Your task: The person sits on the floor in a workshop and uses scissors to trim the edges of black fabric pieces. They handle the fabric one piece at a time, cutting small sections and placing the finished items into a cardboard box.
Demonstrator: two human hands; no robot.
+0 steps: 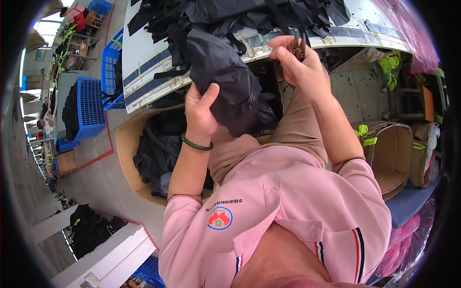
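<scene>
My left hand [201,108] is closed on a piece of black fabric [223,72], thumb on top. The fabric hangs over the table's near edge and down toward my lap. In my right hand [302,62] sits a pair of small dark thread snips [298,45], blades pointing away from me. Its fingers are curled round the tool, and it stays apart from the fabric in my left hand. A heap of black fabric pieces with straps [230,17] covers the far part of the white table [149,72].
Beside my left leg stands a cardboard box [129,158] filled with black fabric. Blue crates [91,110] stand farther left on the floor. An open cardboard box [391,156] is at my right, below hanging pink plastic sheeting [425,53] and yellow-green fabric [390,67].
</scene>
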